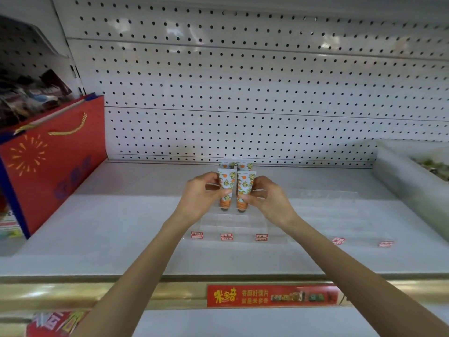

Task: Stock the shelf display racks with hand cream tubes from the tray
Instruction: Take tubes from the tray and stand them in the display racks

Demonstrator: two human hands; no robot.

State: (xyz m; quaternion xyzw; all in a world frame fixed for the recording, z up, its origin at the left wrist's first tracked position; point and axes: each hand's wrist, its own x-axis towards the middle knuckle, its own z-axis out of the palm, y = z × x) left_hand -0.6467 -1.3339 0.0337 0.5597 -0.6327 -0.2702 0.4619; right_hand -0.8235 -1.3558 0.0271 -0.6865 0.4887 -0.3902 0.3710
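Note:
Two hand cream tubes with an orange-and-leaf print stand cap-down on a clear stepped display rack (233, 224) in the middle of the white shelf. My left hand (201, 195) pinches the left tube (226, 184). My right hand (266, 197) pinches the right tube (245, 187). Behind them the tops of two more tubes (235, 165) stand in the rack's back row. A second clear rack (340, 215) lies to the right with no tubes in it. The tray at the far right (398, 171) is translucent, and its contents are blurred.
A red gift bag (53, 161) with gold handles stands at the left end of the shelf. A white pegboard wall (243, 93) backs the shelf. Small red price tags (226, 236) sit along the rack fronts. A gold shelf edge (97, 293) with a red label strip runs below.

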